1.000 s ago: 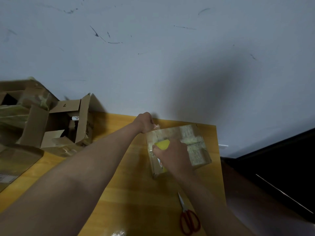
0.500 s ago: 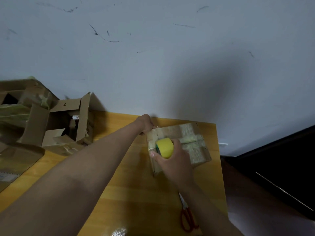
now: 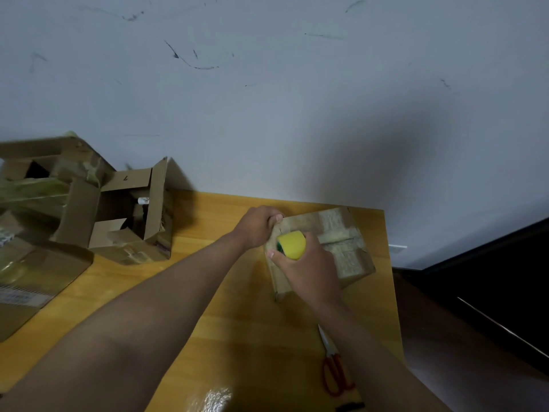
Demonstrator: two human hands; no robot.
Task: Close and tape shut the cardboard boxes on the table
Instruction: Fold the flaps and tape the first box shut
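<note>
two open cardboard boxes (image 3: 118, 215) sit at the surface's (image 3: 208, 292) left. mid-surface, the left hand (image 3: 258, 226) curls over the far corner of the small taped box (image 3: 341, 245), while the right hand (image 3: 306, 269) grips a yellow tape roll (image 3: 292, 244) on its top. red scissors (image 3: 337, 373) lie nearer, right.

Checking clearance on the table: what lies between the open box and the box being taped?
Head view: bare wooden table between the open box and the taped box, crossed only by the left forearm leading to the left hand.
</note>
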